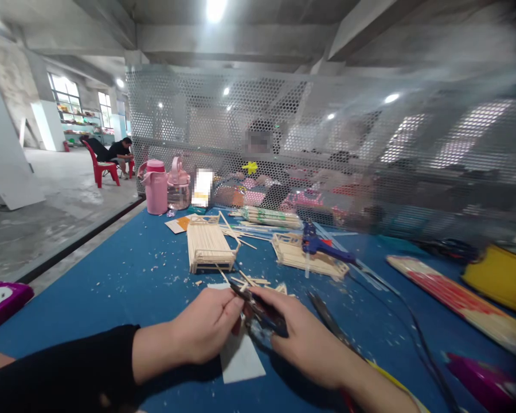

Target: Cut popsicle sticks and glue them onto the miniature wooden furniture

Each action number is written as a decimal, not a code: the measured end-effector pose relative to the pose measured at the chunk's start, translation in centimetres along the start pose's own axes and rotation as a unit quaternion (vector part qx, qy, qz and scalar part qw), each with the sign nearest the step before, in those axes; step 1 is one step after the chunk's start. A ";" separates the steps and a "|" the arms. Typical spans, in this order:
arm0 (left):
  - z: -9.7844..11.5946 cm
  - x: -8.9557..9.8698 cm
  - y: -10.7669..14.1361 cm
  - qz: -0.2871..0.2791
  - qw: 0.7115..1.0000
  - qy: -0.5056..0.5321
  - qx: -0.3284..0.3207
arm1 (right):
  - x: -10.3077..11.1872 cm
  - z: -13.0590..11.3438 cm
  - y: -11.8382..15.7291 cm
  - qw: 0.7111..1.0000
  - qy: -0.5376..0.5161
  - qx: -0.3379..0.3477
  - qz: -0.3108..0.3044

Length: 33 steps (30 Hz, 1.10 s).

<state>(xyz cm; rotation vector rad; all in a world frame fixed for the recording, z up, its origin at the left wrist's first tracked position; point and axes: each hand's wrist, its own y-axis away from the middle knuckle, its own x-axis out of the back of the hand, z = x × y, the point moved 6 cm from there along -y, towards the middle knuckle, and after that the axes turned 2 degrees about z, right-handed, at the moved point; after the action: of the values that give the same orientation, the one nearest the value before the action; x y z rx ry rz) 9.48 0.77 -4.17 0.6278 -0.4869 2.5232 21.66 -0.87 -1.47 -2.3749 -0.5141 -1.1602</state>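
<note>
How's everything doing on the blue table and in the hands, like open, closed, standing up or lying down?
Left hand: curled shut; what it pinches is hidden
Right hand: gripping pliers
Pliers: held; jaws too blurry to tell
Paper: flat, partly covered
Stick bed: upright
Glue gun: not held
Wrapped sticks: lying down
Pink jug: upright, top on

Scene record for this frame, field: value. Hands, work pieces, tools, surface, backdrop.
Left hand: appears to pinch a thin wooden stick
Right hand: gripping a dark-handled tool, its head close to the left fingertips
Under hands: pale sheet
Work piece: small stick-built frame, beyond the hands
Other tool: blue glue gun, over a second stick frame
Surface: blue tabletop, pale scraps scattered
Backdrop: perforated panel
</note>
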 end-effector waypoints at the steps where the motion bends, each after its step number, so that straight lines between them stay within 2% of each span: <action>1: 0.0 0.0 0.0 0.003 1.000 0.002 -0.001 | -0.1 0.2 0.0 1.000 0.001 -0.006 0.002; 5: 0.2 0.0 0.0 0.009 1.000 0.017 -0.011 | 0.0 0.6 0.0 0.999 0.014 -0.029 0.012; 9: 0.4 0.0 0.1 0.005 1.000 0.020 -0.024 | 0.1 0.2 0.0 1.000 0.020 -0.017 0.005; 13: 0.5 0.2 0.0 0.027 0.999 0.021 -0.028 | 0.1 0.1 0.0 0.999 0.039 -0.009 0.014; 16: -0.1 0.3 -0.1 0.052 0.998 0.029 0.014 | 0.1 0.2 0.1 0.997 0.067 -0.004 0.031; 19: -0.7 -0.1 -0.2 0.042 0.997 0.023 0.054 | 0.1 0.3 0.2 0.996 0.087 -0.003 0.037; 21: -0.6 -0.2 -0.4 0.033 0.999 0.020 0.037 | 0.1 0.2 0.1 0.995 0.093 0.002 0.038; 24: -0.3 -0.1 -0.5 0.050 0.999 0.012 0.005 | 0.0 0.0 0.0 0.994 0.098 0.014 0.054; 33: 0.0 0.5 -0.6 0.066 0.997 -0.030 -0.004 | -0.7 0.7 0.5 0.977 0.162 0.035 0.134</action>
<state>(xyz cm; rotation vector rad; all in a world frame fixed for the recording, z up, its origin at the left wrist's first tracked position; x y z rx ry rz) 9.42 1.42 -3.83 0.6911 -0.5762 2.6310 21.94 -0.99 -2.53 -2.0603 -0.1178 -1.3412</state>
